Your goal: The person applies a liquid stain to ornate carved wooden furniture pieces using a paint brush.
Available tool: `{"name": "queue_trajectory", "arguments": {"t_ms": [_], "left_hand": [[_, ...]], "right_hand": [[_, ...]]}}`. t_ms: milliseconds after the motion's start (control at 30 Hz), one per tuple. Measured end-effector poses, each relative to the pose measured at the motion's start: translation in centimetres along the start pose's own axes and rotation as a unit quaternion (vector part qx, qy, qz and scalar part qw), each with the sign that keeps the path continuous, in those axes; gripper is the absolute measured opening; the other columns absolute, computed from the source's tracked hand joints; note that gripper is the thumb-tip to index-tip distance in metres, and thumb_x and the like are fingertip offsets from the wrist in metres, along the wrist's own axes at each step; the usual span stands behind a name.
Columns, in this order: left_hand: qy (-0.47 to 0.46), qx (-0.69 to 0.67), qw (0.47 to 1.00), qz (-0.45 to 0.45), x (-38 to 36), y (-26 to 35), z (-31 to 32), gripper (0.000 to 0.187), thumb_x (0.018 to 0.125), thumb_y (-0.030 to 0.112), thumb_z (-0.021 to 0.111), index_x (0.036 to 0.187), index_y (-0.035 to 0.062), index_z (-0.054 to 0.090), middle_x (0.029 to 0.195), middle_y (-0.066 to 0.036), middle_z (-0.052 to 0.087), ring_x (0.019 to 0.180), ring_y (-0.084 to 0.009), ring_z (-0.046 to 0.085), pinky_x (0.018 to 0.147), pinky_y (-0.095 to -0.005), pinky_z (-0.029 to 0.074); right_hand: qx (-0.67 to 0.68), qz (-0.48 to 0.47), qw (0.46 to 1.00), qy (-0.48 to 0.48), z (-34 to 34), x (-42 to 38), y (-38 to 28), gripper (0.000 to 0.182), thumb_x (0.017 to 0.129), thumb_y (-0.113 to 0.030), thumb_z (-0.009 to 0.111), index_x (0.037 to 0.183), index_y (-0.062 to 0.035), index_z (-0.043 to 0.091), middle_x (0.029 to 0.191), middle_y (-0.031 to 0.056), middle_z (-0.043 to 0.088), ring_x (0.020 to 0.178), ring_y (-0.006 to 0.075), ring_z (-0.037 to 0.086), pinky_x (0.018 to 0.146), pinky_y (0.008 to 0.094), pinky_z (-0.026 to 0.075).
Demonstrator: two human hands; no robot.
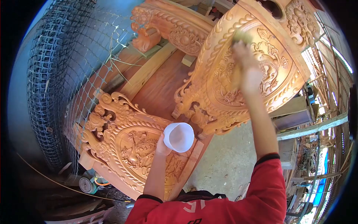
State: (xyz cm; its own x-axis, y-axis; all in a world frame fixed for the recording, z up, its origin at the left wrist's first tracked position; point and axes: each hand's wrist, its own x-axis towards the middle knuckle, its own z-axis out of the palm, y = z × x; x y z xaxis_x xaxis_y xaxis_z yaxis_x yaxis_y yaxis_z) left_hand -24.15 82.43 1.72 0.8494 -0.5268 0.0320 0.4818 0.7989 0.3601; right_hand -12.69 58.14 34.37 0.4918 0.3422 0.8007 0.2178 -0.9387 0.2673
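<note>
My left hand (162, 146) is wrapped round a white cup (180, 137), whose open top faces the camera. Below it lies a carved wooden panel (130, 145) with a scrolled edge. At the upper right, my right hand (244, 59), blurred by motion, holds a greenish-yellow brush or pad (242, 37) against a larger carved panel (223, 63). The surface of that larger panel is glossy, with an oval rope border around raised figures. My right forearm hides part of its carving.
Another carved piece (182, 35) stands at the top. Rolled black mesh (44, 86) and loose netting rise on the left. A round gauge (88, 185) sits at the lower left. Wooden boxes (292, 114) and poles line the right, beside concrete floor (223, 160).
</note>
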Motion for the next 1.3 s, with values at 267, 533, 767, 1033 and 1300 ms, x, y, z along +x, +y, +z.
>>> {"name": "queue_trajectory", "arguments": {"t_ms": [267,533,767,1033,1300], "left_hand": [[0.06,0.022,0.998,-0.021,-0.2,-0.1,0.1,0.066,0.088,0.053,0.032,0.133,0.0053,0.03,0.133,-0.011,0.039,0.121,-0.0267,0.039,0.101,-0.043,0.031],[0.029,0.01,0.999,-0.017,-0.2,-0.1,0.1,0.064,0.089,0.051,0.031,0.133,0.0045,0.029,0.133,-0.012,0.039,0.121,-0.0276,0.039,0.101,-0.0438,0.031],[0.02,0.006,1.0,-0.008,0.0,0.5,1.1,0.067,0.088,0.052,0.033,0.134,0.004,0.027,0.133,-0.011,0.039,0.122,-0.0263,0.038,0.102,-0.0425,0.03],[0.028,-0.021,0.999,-0.03,-0.2,-0.1,0.0,0.063,0.091,0.048,0.031,0.135,0.0035,0.027,0.134,-0.011,0.038,0.123,-0.0247,0.037,0.103,-0.0411,0.028],[0.024,-0.012,1.0,-0.016,-0.1,-0.1,-0.3,0.062,0.091,0.048,0.029,0.134,0.0032,0.027,0.134,-0.011,0.038,0.123,-0.0249,0.037,0.103,-0.0417,0.028]], "right_hand": [[0.056,0.116,0.878,-0.462,0.9,-10.6,-7.8,0.022,0.08,-0.016,0.054,0.1,-0.0099,0.064,0.084,0.0103,0.066,0.065,0.0274,0.063,0.057,0.0358,0.05],[0.165,0.003,0.983,-0.082,1.2,-1.2,-4.0,0.036,0.074,-0.005,0.055,0.108,-0.0115,0.061,0.103,0.0081,0.063,0.091,0.0242,0.062,0.068,0.0326,0.051],[0.059,-0.126,0.973,-0.184,4.4,-7.9,-6.4,0.037,0.077,-0.008,0.045,0.111,-0.0138,0.059,0.12,0.0031,0.055,0.114,0.0182,0.05,0.072,0.0293,0.05],[0.073,-0.052,0.831,-0.549,3.3,-18.0,-10.2,0.025,0.079,-0.02,0.051,0.099,-0.0111,0.062,0.107,0.0068,0.062,0.09,0.0241,0.062,0.066,0.0331,0.051],[0.3,0.242,0.814,-0.435,-4.7,-22.2,-9.7,0.026,0.082,-0.026,0.057,0.103,-0.0131,0.063,0.094,0.0096,0.065,0.083,0.0262,0.062,0.069,0.0348,0.049]]}}
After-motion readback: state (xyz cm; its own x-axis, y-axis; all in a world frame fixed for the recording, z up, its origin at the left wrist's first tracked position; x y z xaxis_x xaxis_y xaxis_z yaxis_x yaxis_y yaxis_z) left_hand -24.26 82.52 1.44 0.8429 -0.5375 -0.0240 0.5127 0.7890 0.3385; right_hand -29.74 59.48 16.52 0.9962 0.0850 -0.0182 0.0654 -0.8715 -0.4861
